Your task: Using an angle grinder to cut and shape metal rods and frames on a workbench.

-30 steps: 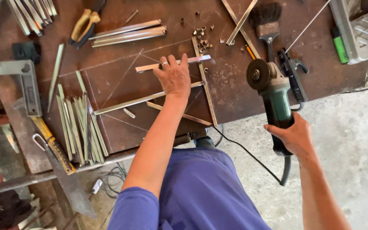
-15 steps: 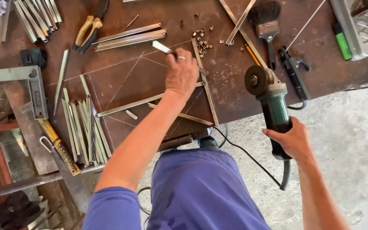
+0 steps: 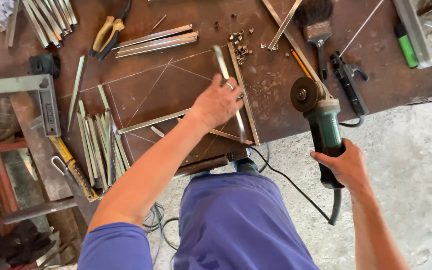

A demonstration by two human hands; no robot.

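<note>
Over the rust-brown steel bench (image 3: 286, 95), a thin metal strip (image 3: 222, 62), judged light, stiff and sharp-edged, is gripped mid-length by the left hand (image 3: 218, 104); the green angle grinder (image 3: 321, 120), judged heavy, is clasped at its rear handle by the right hand (image 3: 343, 165).

A person in blue is standing at a rusty brown metal workbench (image 3: 286, 95). Their left hand (image 3: 217, 104) is gripping a thin metal strip (image 3: 222, 65), blurred, above chalk lines. Their right hand (image 3: 344, 165) is holding a green angle grinder (image 3: 321, 117) at the bench edge.

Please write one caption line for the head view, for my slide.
Left hand lifts a thin metal strip over the chalk-marked workbench; right hand holds a green angle grinder.
</note>
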